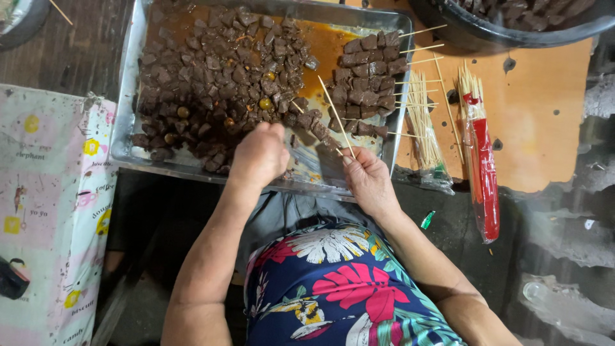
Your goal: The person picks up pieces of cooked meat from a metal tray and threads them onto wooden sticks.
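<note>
A thin bamboo skewer point(334, 115) is pinched between the fingers of the right hand point(369, 181) and held slanting up over a shallow metal tray point(125, 102), its point aimed toward the dark cubes of marinated meat point(218, 77) heaped there in brown sauce. The grip of that hand is narrow, closed on the lower end of the stick. The left hand point(259, 155) is lowered to the near edge of the heap with fingers curled under; whether a cube is held in that grip cannot be told, since the fingertips are hidden. At the right end of the tray, finished skewers point(368, 77) are stacked in rows, sticks jutting over the rim. On the orange table point(544, 122) beside the tray, a loose bundle of bare sticks point(423, 122) and a red-wrapped packet of sticks point(482, 166) are laid. A dark bowl point(512, 32) of more meat is seen at the top right. A risk is judged here: the sharp point is close to the left hand's fingers, and on sauce-slick meat it could slip and prick them, or a cube could be split.
</note>
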